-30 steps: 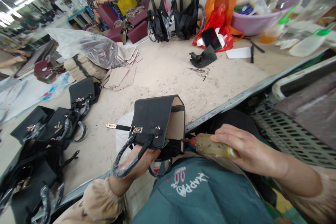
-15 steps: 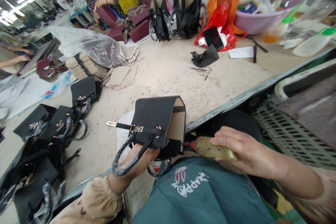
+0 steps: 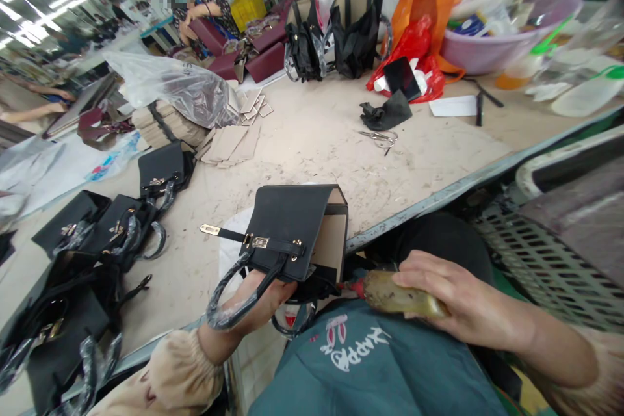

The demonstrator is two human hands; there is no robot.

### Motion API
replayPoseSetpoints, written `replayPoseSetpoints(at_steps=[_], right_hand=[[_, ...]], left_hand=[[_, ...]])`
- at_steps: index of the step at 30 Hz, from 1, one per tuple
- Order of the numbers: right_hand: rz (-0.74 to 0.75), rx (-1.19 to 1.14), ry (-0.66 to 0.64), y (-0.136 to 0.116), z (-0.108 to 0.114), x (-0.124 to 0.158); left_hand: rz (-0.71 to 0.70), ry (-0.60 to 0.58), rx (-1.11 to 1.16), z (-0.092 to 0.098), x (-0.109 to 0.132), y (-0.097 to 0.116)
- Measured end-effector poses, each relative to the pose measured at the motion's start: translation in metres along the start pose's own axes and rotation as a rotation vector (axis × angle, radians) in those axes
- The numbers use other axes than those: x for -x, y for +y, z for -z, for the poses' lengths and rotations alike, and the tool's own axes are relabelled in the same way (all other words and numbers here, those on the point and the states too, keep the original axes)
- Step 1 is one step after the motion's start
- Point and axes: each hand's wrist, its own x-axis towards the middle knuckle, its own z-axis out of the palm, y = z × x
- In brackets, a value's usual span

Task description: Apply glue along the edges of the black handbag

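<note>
A black handbag (image 3: 287,221) with gold fittings, wrapped handles and a beige inside is tilted over the table's front edge. My left hand (image 3: 266,302) grips it from below, near the handles, with part of the fingers hidden by the bag. In my right hand (image 3: 443,283) is a yellowish squeeze bottle (image 3: 400,294) with a red nozzle, lying sideways. Its tip is at the bag's lower right corner; whether it touches, I cannot tell. Below is a teal apron (image 3: 370,364) with white lettering.
Several black handbags (image 3: 160,169) lie at the left of the table (image 3: 312,149). Scissors (image 3: 383,138) and a black cloth (image 3: 387,110) lie farther back. Beyond are two upright black bags (image 3: 355,32), a purple basin (image 3: 487,52) and a co-worker (image 3: 195,6) with maroon pieces. A crate (image 3: 541,253) stands right.
The whole view has shifted slightly. The bottle's nozzle stays by the bag's lower corner, and both hands keep their hold.
</note>
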Motion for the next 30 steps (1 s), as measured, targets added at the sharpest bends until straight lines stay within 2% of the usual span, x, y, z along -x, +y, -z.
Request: replayPoseSetpoints(at_steps=[5, 12, 20, 24, 30], right_hand=[[-0.026, 0.045, 0.057, 0.015, 0.001, 0.0], [-0.06, 0.121, 0.173, 0.042, -0.001, -0.004], [-0.021, 0.064, 0.104, 0.023, -0.006, 0.007], [-0.03, 0.055, 0.112, 0.024, -0.006, 0.008], [-0.098, 0.117, 0.264, 0.051, -0.007, 0.002]], left_hand=[[0.081, 0.045, 0.062, 0.002, -0.003, 0.002], [0.066, 0.093, 0.123, -0.003, -0.003, 0.002], [0.08, 0.113, 0.225, -0.016, -0.002, -0.004], [0.024, 0.085, 0.194, -0.006, -0.002, -0.007], [-0.002, -0.015, 0.095, 0.009, 0.0, -0.006]])
